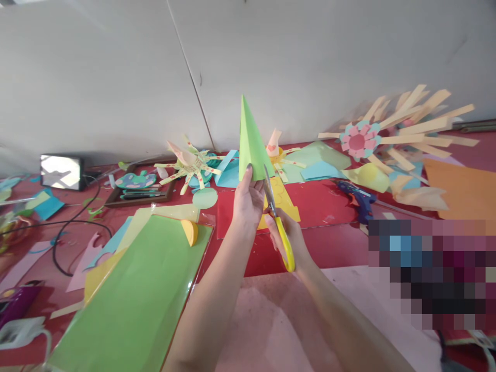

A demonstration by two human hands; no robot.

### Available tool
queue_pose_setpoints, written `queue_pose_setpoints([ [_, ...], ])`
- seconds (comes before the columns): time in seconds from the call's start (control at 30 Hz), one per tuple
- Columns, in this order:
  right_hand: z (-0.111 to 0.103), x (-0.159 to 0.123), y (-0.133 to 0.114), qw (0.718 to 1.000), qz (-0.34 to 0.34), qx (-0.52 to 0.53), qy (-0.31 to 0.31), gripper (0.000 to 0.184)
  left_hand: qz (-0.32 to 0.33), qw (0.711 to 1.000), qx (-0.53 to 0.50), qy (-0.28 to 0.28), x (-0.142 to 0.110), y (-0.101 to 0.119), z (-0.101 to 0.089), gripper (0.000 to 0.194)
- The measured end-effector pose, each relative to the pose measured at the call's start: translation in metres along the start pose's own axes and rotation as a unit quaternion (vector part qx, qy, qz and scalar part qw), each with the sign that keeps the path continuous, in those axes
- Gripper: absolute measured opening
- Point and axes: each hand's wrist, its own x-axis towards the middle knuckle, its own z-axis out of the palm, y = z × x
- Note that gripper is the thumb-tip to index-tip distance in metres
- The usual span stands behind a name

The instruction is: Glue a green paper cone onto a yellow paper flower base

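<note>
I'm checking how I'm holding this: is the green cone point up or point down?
Point up: the green cone narrows toward the top, and the left hand grips its wider lower end.

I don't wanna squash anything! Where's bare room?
Mostly bare: the red mat between the yellow paper and glue gun; the pink surface between the forearms. Crowded: along the wall with paper crafts, and left around the green paper.

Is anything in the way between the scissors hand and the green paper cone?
Nothing visible but the yellow-handled scissors in the right hand: in this view, their blades meet the green paper cone at its lower right edge. The left hand holds the cone's bottom close by.
</note>
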Motion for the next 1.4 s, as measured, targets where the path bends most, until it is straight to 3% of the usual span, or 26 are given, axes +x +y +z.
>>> queue_pose_setpoints([
  [1.07,-0.001,-0.002,-0.004,1.0,0.023,-0.006,0.02,0.043,-0.013,1.0,0.01,0.021,0.001,0.002,0.003,0.012],
  [1.4,-0.004,0.001,-0.005,0.998,-0.008,-0.042,0.038,0.039,-0.003,0.998,0.029,-0.048,-0.008,-0.013,0.003,0.016],
])
